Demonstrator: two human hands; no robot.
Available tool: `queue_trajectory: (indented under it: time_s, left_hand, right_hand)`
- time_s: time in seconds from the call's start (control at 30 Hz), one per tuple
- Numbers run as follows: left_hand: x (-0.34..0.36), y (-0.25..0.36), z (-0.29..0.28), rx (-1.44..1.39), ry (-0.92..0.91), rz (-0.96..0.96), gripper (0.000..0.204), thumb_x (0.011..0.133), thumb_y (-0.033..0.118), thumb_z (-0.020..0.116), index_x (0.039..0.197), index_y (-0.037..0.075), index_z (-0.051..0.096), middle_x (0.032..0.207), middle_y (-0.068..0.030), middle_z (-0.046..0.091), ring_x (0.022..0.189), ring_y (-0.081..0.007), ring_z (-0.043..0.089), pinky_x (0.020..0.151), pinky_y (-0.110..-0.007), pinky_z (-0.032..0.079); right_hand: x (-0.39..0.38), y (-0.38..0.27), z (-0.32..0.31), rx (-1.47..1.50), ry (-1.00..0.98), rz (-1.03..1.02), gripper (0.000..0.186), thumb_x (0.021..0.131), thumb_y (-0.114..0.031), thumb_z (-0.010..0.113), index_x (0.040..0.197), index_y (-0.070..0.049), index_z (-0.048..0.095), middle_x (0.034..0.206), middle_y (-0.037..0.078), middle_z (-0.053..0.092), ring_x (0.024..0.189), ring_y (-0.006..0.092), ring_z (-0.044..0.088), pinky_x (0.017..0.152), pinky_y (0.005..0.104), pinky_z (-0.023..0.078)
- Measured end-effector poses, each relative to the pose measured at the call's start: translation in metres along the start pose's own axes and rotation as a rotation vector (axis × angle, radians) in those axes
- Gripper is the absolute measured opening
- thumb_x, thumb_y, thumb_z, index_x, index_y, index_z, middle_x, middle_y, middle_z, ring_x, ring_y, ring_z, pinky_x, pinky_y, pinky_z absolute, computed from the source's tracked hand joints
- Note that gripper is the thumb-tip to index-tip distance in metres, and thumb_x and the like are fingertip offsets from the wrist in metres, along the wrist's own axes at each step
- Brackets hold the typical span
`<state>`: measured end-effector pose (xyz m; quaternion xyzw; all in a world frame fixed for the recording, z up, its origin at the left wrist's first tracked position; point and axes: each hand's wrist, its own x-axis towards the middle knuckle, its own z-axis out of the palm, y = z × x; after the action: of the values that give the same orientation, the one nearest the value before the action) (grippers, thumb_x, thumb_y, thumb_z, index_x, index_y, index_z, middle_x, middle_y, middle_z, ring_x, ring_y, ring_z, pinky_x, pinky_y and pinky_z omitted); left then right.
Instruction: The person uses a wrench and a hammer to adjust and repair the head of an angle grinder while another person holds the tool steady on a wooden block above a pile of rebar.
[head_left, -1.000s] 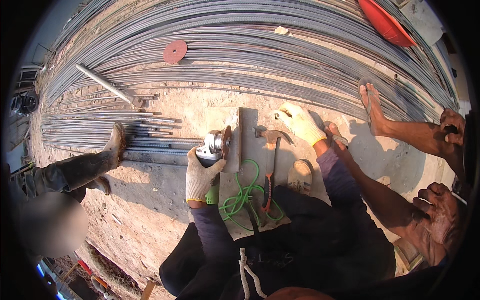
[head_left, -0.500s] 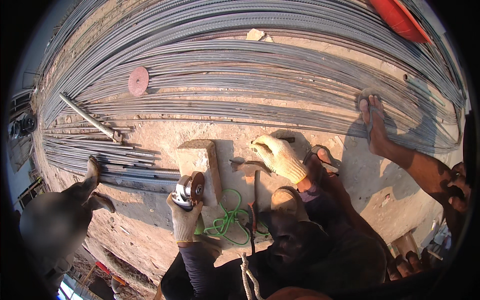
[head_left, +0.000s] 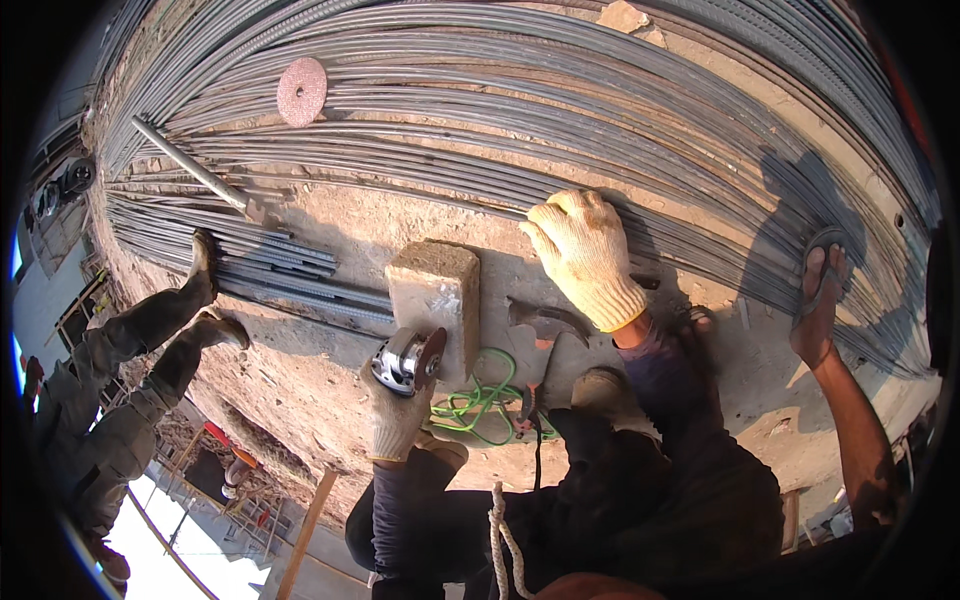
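Note:
My left hand (head_left: 396, 418), in a pale knit glove, is closed round an angle grinder (head_left: 398, 362) with a reddish-brown disc (head_left: 431, 357). The grinder is beside a rough concrete block (head_left: 440, 300), at its near left side. My gloved right hand (head_left: 585, 255) reaches the near edge of a long bundle of steel reinforcing bars (head_left: 430, 165). Its fingers are curled, and what lies under them is hidden. Between my hands a metal-headed, hammer-like tool (head_left: 548, 320) lies on the ground, close to a loose green cord (head_left: 475, 405).
A loose pinkish abrasive disc (head_left: 302, 92) rests on the bars. A metal pipe (head_left: 190, 165) lies at the left, above shorter cut bars (head_left: 300, 290). One person's booted legs (head_left: 175, 340) are at the left; another's sandalled foot (head_left: 820, 290) presses on bars at the right.
My right hand has moved away from me, from over the ground to the edge of the bars. My left hand keeps hold of the grinder. The view has tilted.

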<state>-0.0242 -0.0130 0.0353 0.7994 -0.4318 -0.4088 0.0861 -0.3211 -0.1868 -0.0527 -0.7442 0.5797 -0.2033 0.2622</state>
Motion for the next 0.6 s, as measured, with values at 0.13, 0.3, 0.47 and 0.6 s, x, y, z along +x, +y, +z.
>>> queue_trajectory:
  time_s: [0.13,0.3,0.47,0.6]
  left_hand:
    - [-0.007,0.014,-0.001,-0.11,-0.001,-0.096,0.084,0.079,0.009,0.083,0.136,0.0,0.023,0.135,-0.0207,0.048,0.121,-0.0254,0.055,0.099,-0.037,0.051]
    - [-0.006,0.0,0.005,-0.165,0.006,0.007,0.083,0.079,0.012,0.084,0.137,0.0,0.025,0.128,-0.0198,0.054,0.116,-0.0239,0.059,0.096,-0.037,0.052]
    - [-0.01,-0.002,-0.004,0.008,0.096,0.133,0.08,0.077,0.018,0.087,0.134,-0.002,0.033,0.118,-0.0225,0.062,0.104,-0.0297,0.067,0.087,-0.039,0.054]
    - [-0.012,0.001,-0.014,-0.022,0.042,0.014,0.083,0.074,0.019,0.084,0.135,-0.002,0.031,0.12,-0.0231,0.06,0.108,-0.0316,0.064,0.091,-0.041,0.052]
  right_hand:
    - [0.002,-0.001,0.012,-0.065,-0.049,-0.08,0.008,0.086,-0.017,0.064,0.092,-0.012,0.066,0.09,0.007,0.061,0.088,0.0283,0.062,0.074,0.0428,0.052]
    - [0.01,0.002,0.005,-0.231,-0.196,-0.286,0.013,0.082,-0.01,0.065,0.095,-0.009,0.063,0.087,0.009,0.058,0.079,0.026,0.066,0.062,0.0364,0.057]
    - [0.018,-0.008,0.001,-0.382,-0.214,-0.469,0.017,0.083,-0.007,0.066,0.1,-0.009,0.065,0.091,0.01,0.063,0.079,0.0244,0.071,0.061,0.0332,0.06]
    - [0.03,-0.018,-0.006,-0.47,-0.334,-0.509,0.028,0.087,-0.007,0.065,0.114,-0.013,0.067,0.097,0.011,0.067,0.085,0.0235,0.073,0.066,0.0336,0.061]
